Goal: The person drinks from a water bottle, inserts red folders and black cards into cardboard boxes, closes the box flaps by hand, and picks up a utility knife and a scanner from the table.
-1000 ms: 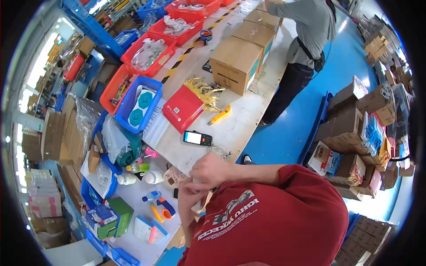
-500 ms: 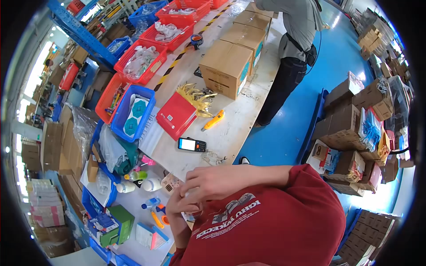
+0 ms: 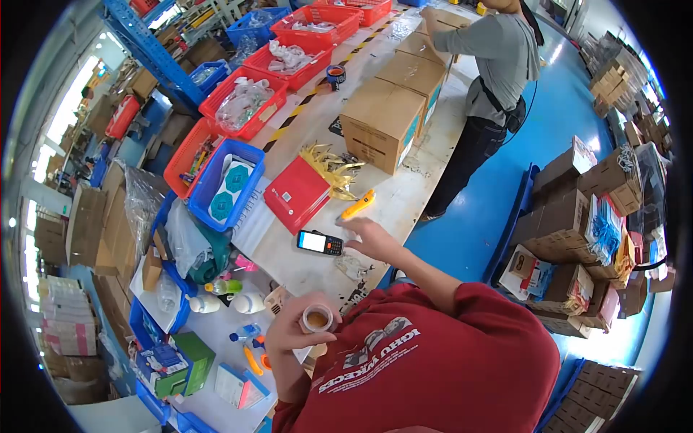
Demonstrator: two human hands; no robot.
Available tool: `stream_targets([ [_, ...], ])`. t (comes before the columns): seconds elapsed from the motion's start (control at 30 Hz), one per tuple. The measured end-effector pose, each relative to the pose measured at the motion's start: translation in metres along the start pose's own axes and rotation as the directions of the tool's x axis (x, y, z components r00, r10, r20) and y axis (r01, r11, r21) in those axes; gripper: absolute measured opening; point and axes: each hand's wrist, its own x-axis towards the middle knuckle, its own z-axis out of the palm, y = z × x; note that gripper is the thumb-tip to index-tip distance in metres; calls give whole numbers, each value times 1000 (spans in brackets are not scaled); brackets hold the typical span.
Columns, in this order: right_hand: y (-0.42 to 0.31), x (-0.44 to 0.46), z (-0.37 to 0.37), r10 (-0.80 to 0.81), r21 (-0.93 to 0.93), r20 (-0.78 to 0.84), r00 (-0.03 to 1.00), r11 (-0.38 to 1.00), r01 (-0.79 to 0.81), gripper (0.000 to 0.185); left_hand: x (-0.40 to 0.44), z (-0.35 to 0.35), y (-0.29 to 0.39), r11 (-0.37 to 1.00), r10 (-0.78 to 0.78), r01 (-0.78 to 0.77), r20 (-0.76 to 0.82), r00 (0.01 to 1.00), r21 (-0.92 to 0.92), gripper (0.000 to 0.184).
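Note:
My left hand [image 3: 299, 328] holds a small round clear cup [image 3: 317, 317] near my red shirt, its top uncovered and something brownish inside. My right hand [image 3: 369, 239] is over the table, just right of a handheld scanner [image 3: 320, 242] with a lit screen. Its fingers are bent together at a small greyish thing at the fingertips, too small to name. Close above them lies a yellow cutter [image 3: 358, 205]. A red box [image 3: 297, 195] with gold ribbon-like strips [image 3: 330, 170] lies beyond the scanner.
Cardboard boxes [image 3: 382, 119] line the table's far part, where a person in grey [image 3: 502, 54] stands. Red bins [image 3: 245, 105] and a blue bin [image 3: 226, 185] sit along the left. White bottles [image 3: 249, 302], orange-handled tools [image 3: 253, 361] and a green box [image 3: 193, 364] are at lower left.
My hands, earlier together, are now apart. The right hand has moved up and forward towards the cutter and scanner; the left hand keeps the cup, whose open top now shows.

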Motion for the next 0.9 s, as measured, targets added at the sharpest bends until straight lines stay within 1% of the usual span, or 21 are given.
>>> stream_targets([
  [0.03,32,-9,15,-15,-166,-39,999,986,9,54,4,2,11,997,35,-31,-56,998,69,39],
  [0.07,57,-20,26,60,-124,-6,998,990,-61,52,7,4,23,997,40,-36,-58,998,71,39],
  [0.1,80,-31,35,135,-84,32,990,988,-132,51,11,6,35,976,111,-89,-98,989,198,38],
  [0.13,103,-40,47,133,-86,33,991,988,-130,51,14,8,48,937,183,-133,-130,974,324,37],
  [0.17,125,-48,58,268,-25,82,960,964,-267,48,17,10,60,880,257,-167,-149,955,445,36],
  [0.2,141,-56,64,397,31,134,908,914,-404,46,22,12,72,807,330,-193,-154,932,558,35],
  [0.23,150,-63,65,402,31,132,906,912,-409,46,27,15,82,810,327,-194,-151,933,553,35],
  [0.3,165,-73,69,504,308,257,825,766,-564,46,37,25,102,687,478,-252,-162,863,682,31],
  [0.37,171,-77,73,538,519,417,733,522,-677,46,44,33,120,533,617,-267,-153,772,803,28],
  [0.4,167,-79,72,524,529,386,759,549,-647,44,48,36,129,529,617,-255,-161,770,809,28],
  [0.43,162,-77,70,503,538,355,788,579,-612,42,52,39,139,459,666,-284,-114,738,842,25],
  [0.53,172,-75,72,477,488,359,802,637,-597,44,60,43,166,195,784,-334,57,618,922,18],
  [0.57,170,-75,70,476,509,360,802,621,-597,45,61,44,172,172,790,-311,57,610,935,18],
  [0.6,167,-75,69,474,531,360,804,604,-594,46,63,46,177,133,817,-314,76,572,940,17],
  [0.63,167,-76,67,488,498,354,798,624,-602,46,66,47,183,90,841,-319,99,531,943,16],
  [0.7,236,-81,107,407,553,290,866,667,-499,47,68,48,192,10,881,-337,151,448,942,14],
  [0.77,207,-80,93,511,514,335,792,605,-608,48,68,48,203,-41,893,-328,182,412,944,13],
  [0.8,201,-77,92,499,555,351,792,570,-605,50,69,48,209,-71,901,-329,202,384,942,13],
  [0.83,197,-79,84,513,538,372,774,560,-630,51,69,48,215,-101,908,-329,222,355,939,13],
  [0.87,176,-77,69,527,519,392,754,550,-654,52,69,48,221,-130,915,-326,241,325,936,13],
  [0.9,174,-50,57,502,509,384,775,586,-631,52,68,47,228,-166,918,-307,261,300,937,13],
])
